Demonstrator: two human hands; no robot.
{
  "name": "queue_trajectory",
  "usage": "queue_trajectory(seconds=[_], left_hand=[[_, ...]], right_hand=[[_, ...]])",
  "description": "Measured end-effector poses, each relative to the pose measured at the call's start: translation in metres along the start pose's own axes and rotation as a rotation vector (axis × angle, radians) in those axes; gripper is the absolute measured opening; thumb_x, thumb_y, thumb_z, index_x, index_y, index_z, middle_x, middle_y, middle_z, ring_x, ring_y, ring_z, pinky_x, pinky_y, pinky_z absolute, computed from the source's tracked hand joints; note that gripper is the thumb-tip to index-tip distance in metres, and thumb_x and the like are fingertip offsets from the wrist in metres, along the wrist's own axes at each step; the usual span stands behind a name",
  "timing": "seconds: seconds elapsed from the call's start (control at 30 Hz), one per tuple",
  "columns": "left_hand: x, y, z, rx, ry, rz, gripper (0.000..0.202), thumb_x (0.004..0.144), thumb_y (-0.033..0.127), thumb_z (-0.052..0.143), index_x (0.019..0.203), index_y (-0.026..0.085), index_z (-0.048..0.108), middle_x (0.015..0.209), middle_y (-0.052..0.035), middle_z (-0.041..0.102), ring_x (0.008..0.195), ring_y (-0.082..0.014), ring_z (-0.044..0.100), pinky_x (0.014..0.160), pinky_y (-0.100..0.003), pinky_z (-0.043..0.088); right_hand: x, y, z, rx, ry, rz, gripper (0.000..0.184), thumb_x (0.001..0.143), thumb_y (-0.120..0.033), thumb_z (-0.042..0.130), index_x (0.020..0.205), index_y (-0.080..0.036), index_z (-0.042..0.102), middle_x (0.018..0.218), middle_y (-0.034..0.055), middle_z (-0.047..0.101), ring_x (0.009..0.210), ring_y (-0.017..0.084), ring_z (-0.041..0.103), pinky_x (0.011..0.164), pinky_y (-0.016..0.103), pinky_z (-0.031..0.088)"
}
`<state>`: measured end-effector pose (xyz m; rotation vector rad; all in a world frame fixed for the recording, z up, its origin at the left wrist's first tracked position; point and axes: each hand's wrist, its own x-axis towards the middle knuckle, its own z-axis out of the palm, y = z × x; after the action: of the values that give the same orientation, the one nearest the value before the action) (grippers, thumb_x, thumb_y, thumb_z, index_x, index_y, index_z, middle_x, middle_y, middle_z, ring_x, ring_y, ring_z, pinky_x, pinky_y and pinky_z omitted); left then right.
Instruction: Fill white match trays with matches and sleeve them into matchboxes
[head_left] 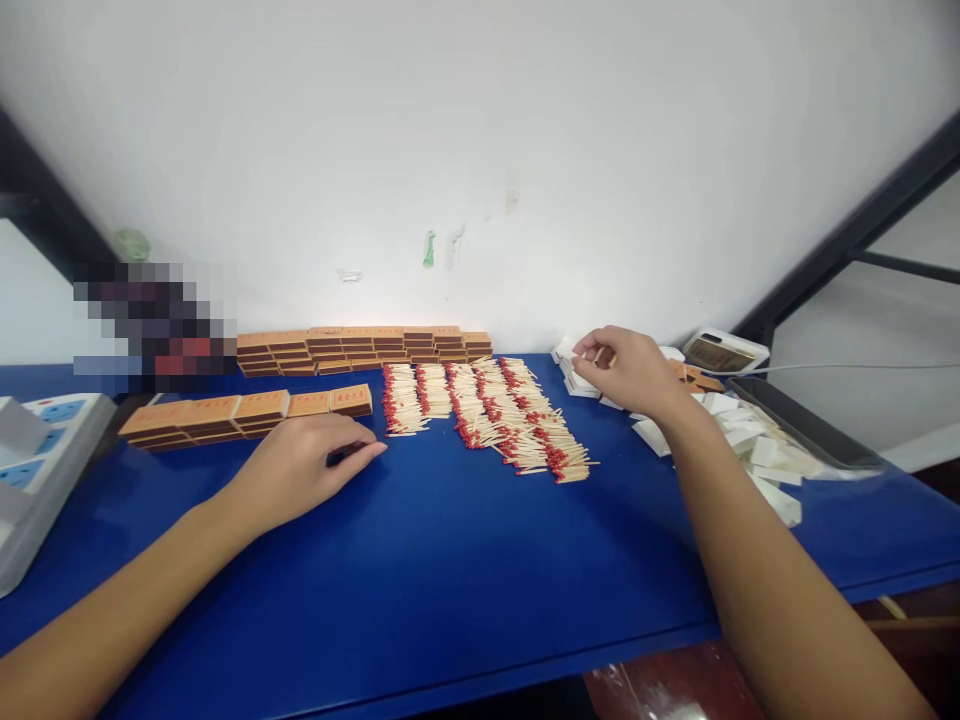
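Observation:
My left hand (304, 468) rests on the blue table (420, 580), fingers curled loosely, fingertips touching the cloth just in front of the near row of orange matchboxes (247, 412); nothing shows in it. My right hand (628, 368) reaches to the back right and pinches a small white inner tray (581, 378) from the pile of white trays (750, 440). Between the hands lie rows of red-tipped matches (487, 410). A second, longer stack of orange matchboxes (360, 348) runs along the wall.
A white power strip (37, 460) sits at the left table edge. A phone-like device (726, 352) with a cable and a dark flat tray (806, 420) lie at the back right. A blurred patch covers something at the back left. The white wall stands close behind.

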<state>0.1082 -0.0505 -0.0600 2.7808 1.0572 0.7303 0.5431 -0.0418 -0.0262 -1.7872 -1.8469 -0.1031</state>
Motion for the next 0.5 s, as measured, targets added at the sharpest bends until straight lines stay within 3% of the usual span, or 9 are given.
queue_trajectory(seconds=[0.07,0.13,0.2,0.27,0.37,0.5], left_hand=[[-0.001,0.002,0.001,-0.012,0.007,-0.008,0.034,0.105,0.049,0.056,0.098,0.024,0.079,0.09,-0.0011,0.081,0.08,-0.0188,0.075,0.071,-0.029,0.057],[-0.002,0.006,0.003,-0.046,0.02,-0.031,0.033,0.102,0.052,0.061,0.112,0.025,0.077,0.097,-0.0021,0.08,0.084,-0.019,0.074,0.076,-0.03,0.059],[-0.004,0.011,0.004,-0.089,0.003,-0.042,0.049,0.095,0.058,0.07,0.132,0.027,0.07,0.115,-0.0047,0.078,0.094,-0.0211,0.075,0.083,-0.032,0.062],[-0.005,0.017,0.005,-0.111,-0.065,-0.02,0.071,0.084,0.065,0.08,0.143,0.03,0.062,0.133,-0.0077,0.072,0.111,-0.0262,0.072,0.094,-0.037,0.062],[-0.006,0.026,0.007,-0.154,-0.186,0.033,0.078,0.074,0.068,0.087,0.14,0.032,0.065,0.136,-0.0095,0.067,0.122,-0.0298,0.067,0.104,-0.042,0.059],[-0.006,0.033,0.008,-0.23,-0.276,0.032,0.049,0.08,0.056,0.086,0.119,0.029,0.075,0.122,-0.0067,0.068,0.11,-0.0246,0.068,0.095,-0.037,0.059]], right_hand=[[-0.011,-0.032,-0.001,0.237,-0.103,-0.113,0.017,0.085,-0.032,0.065,0.091,-0.019,0.073,0.081,0.0045,0.071,0.07,0.018,0.061,0.066,0.031,0.047],[-0.027,-0.066,0.002,0.448,-0.328,-0.239,0.012,0.089,-0.028,0.064,0.092,-0.02,0.072,0.082,0.0021,0.071,0.071,0.016,0.062,0.065,0.029,0.049],[-0.045,-0.098,0.009,0.569,-0.545,-0.396,0.015,0.087,-0.015,0.062,0.094,-0.022,0.073,0.089,0.0003,0.072,0.075,0.014,0.063,0.068,0.027,0.05],[-0.061,-0.122,0.018,0.572,-0.676,-0.509,0.023,0.083,-0.006,0.064,0.096,-0.021,0.074,0.093,-0.0007,0.07,0.073,0.011,0.061,0.069,0.025,0.049],[-0.079,-0.14,0.032,0.5,-0.7,-0.573,0.026,0.081,0.0,0.064,0.094,-0.02,0.074,0.094,-0.0005,0.066,0.073,0.011,0.059,0.067,0.023,0.046],[-0.081,-0.141,0.037,0.424,-0.642,-0.575,0.029,0.088,-0.001,0.06,0.104,-0.021,0.076,0.103,0.0023,0.068,0.079,0.013,0.062,0.073,0.026,0.047]])
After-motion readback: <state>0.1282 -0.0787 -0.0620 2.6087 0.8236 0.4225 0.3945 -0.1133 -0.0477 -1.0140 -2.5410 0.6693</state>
